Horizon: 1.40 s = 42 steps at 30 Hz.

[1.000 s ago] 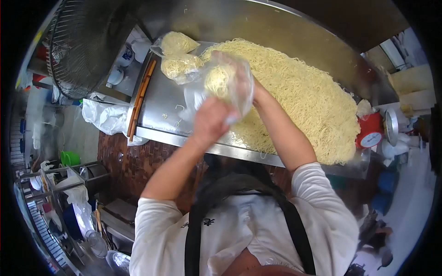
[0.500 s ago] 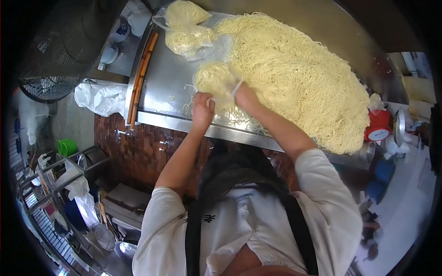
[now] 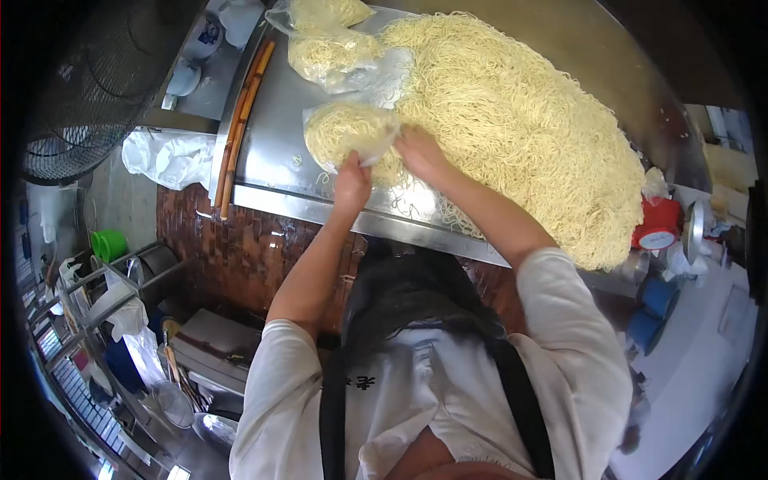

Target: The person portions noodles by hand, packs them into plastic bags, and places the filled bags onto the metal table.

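A clear plastic bag of noodles is between my two hands, over the metal worktop. My left hand is closed on the bag's lower edge. At the bag's mouth, on the right, my right hand grips the plastic with its fingers closed. A large heap of pale yellow noodles lies just right of my right hand. Two more filled bags sit behind, at the far edge, beside loose clear plastic. A few stray noodles lie under my hands.
Two long wooden sticks lie along the worktop's left edge. A white plastic bag hangs left of them. At the upper left is a wire-mesh basket; a red scale-like object stands right of the noodle heap.
My left hand and the noodle bag have shifted left and slightly away from me. My right hand has come out of the bag's opening and now grips its edge.
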Each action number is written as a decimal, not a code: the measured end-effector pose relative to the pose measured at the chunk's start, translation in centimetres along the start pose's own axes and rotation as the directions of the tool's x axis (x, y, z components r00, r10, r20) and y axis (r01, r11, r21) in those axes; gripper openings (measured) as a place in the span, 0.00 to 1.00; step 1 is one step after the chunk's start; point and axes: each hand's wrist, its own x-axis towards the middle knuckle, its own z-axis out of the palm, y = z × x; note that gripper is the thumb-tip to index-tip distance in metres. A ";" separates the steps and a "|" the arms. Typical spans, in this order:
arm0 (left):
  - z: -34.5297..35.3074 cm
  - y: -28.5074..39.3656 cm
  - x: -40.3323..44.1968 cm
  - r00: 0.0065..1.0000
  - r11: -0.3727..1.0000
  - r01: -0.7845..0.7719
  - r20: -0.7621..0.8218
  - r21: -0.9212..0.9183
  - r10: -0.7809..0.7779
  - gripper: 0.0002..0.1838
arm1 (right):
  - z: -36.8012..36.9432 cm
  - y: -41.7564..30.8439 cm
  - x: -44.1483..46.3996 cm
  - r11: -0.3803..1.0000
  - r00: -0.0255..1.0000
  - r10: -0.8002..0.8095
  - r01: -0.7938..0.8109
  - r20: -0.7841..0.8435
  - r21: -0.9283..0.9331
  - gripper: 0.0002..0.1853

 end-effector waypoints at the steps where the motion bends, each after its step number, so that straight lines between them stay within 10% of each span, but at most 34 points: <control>1: 0.7 0.5 -0.1 1.000 1.000 -0.009 0.029 -0.020 0.010 0.05 | -3.7 -1.5 2.9 0.783 0.905 0.189 -0.373 0.382 0.497 0.21; 3: 0.3 5.1 -0.6 0.999 0.983 -0.006 0.032 -0.182 0.012 0.05 | -2.8 -2.6 6.4 0.685 0.999 0.013 0.022 -0.042 0.728 0.21; 6: -2.4 8.5 -0.5 0.986 0.940 0.030 0.164 -0.340 0.028 0.08 | -0.4 -4.6 8.7 0.479 0.866 0.377 0.120 -0.328 0.869 0.22; 8: -4.5 9.9 -0.3 0.932 0.934 0.158 0.360 -0.320 -0.035 0.10 | -2.3 -3.5 6.9 0.589 0.995 0.070 -0.101 0.074 0.802 0.25; 10: -5.8 5.7 1.9 0.948 0.999 -0.022 0.317 0.024 0.014 0.17 | -4.1 -1.9 2.5 0.731 0.994 -0.062 -0.019 0.094 0.682 0.27; 11: -6.2 5.8 2.7 0.953 0.943 -0.294 0.120 0.152 0.278 0.22 | -4.9 -0.8 -0.2 0.795 0.990 -0.093 0.139 -0.107 0.590 0.28; 15: -0.1 5.7 7.0 0.776 0.631 -0.623 0.262 0.463 0.574 0.27 | -8.1 1.2 -5.9 0.964 0.987 0.157 -0.161 0.036 0.214 0.43; 20: -0.1 6.9 10.0 0.769 0.895 -0.336 0.634 0.292 0.081 0.31 | -3.8 2.6 -5.7 0.961 0.956 0.208 -0.239 -0.207 -0.136 0.46; 24: -11.5 12.8 8.0 0.821 0.842 -0.482 0.462 0.242 0.336 0.27 | -6.4 7.2 -4.6 0.921 0.901 0.388 -0.385 -0.196 0.054 0.36; 25: -14.0 14.3 8.0 0.824 0.847 -0.457 0.488 0.272 0.288 0.26 | -6.9 9.3 -5.2 0.951 0.864 0.309 -0.272 -0.397 0.148 0.30; 29: -19.3 19.1 7.5 0.804 0.890 -0.381 0.566 0.251 0.184 0.25 | -14.6 13.1 -10.3 0.752 0.721 0.629 -0.472 -0.290 0.459 0.28; 33: -19.3 17.3 8.4 0.751 0.770 -0.574 0.555 0.278 0.359 0.25 | -18.0 24.0 -16.6 0.873 0.694 0.442 -0.478 -0.568 0.096 0.31; 38: -14.3 5.3 9.4 0.703 0.615 -0.688 0.563 0.386 0.434 0.24 | -20.6 29.8 -19.7 0.473 0.485 0.730 -0.867 -0.482 -0.155 0.27; 40: -11.5 0.7 8.0 0.738 0.511 -0.674 0.505 0.533 0.447 0.25 | -16.8 30.7 -17.5 0.491 0.634 0.644 -0.772 -0.428 -0.404 0.26; 42: -9.2 2.8 3.9 0.923 0.759 -0.385 0.217 0.526 0.318 0.26 | -17.6 21.9 -13.2 0.611 0.738 0.660 -0.634 -0.136 -0.474 0.26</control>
